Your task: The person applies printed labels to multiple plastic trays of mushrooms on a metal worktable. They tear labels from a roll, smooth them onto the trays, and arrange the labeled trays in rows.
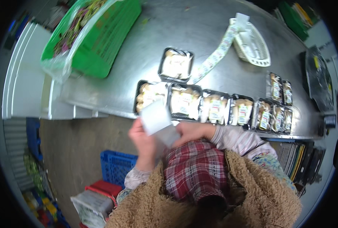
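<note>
In front of my body I hold a white paper strip [156, 118], bent over itself and somewhat blurred. My left hand [142, 140] pinches its left edge. At its lower right edge, the fingers of my right hand [191, 132] close on the strip, partly hidden by it. Just beyond the paper lies a black film-wrapped tray [148, 91] of pale, mushroom-like pieces, its near part covered by the strip. Right of it stands a wrapped tray with a label [185, 100]. Behind these two sits another wrapped tray [176, 64] with no label visible.
More labelled trays [214, 106] line the metal table's [157, 34] near edge toward the right. A printed label strip [217, 57] runs from a white basket [265, 57] to the trays. A green crate [104, 49] holds leafy stalks. Blue crate [115, 167] on the floor.
</note>
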`<state>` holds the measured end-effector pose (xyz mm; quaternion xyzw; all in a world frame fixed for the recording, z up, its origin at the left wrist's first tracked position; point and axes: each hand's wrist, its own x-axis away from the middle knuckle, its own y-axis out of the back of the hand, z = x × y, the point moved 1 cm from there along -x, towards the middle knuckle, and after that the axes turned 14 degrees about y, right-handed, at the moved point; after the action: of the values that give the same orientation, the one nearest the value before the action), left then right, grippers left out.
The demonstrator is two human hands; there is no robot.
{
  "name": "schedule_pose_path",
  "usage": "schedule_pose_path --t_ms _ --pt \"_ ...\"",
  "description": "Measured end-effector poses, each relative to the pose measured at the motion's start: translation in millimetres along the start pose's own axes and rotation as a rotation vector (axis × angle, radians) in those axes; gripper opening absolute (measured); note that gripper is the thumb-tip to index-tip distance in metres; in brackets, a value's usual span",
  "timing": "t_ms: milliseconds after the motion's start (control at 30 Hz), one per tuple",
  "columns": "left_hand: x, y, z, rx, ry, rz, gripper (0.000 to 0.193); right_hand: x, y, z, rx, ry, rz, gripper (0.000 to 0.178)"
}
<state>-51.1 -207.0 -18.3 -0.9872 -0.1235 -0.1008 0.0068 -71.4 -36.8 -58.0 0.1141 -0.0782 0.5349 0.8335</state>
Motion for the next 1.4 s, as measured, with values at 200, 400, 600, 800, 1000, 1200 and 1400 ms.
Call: schedule_pose_path --t_ms 200,400,600,800,1000,1200,1400 --pt "-47 16 -10 0.380 0.121 -0.011 0.017 115 -20 -70 0.050 -0.175 -0.290 0.027" --pt "-8 -62 77 -0.477 0.289 0.761 0.021 265 -124 -155 -0.142 -0.497 -0.659 0.021" --pt "12 -104 79 -0.922 -0.355 1.038 0.022 324 -206 -199 0.320 -1.126 -0.478 0.029" --pt "10 -160 63 -1.023 -0.438 1.161 0.027 265 -44 -7 -0.094 -0.005 -1.281 0.019" --pt "31 -216 58 -0.838 -0.452 1.408 0.025 275 52 135 -0.137 0.856 -0.845 0.019" --pt "28 -249 66 -0.934 -0.343 1.176 0.026 310 179 8 0.488 0.110 -1.402 0.019" --pt "21 -291 70 -0.766 -0.436 0.967 0.023 331 313 -115 1.157 -0.289 -1.087 0.027"
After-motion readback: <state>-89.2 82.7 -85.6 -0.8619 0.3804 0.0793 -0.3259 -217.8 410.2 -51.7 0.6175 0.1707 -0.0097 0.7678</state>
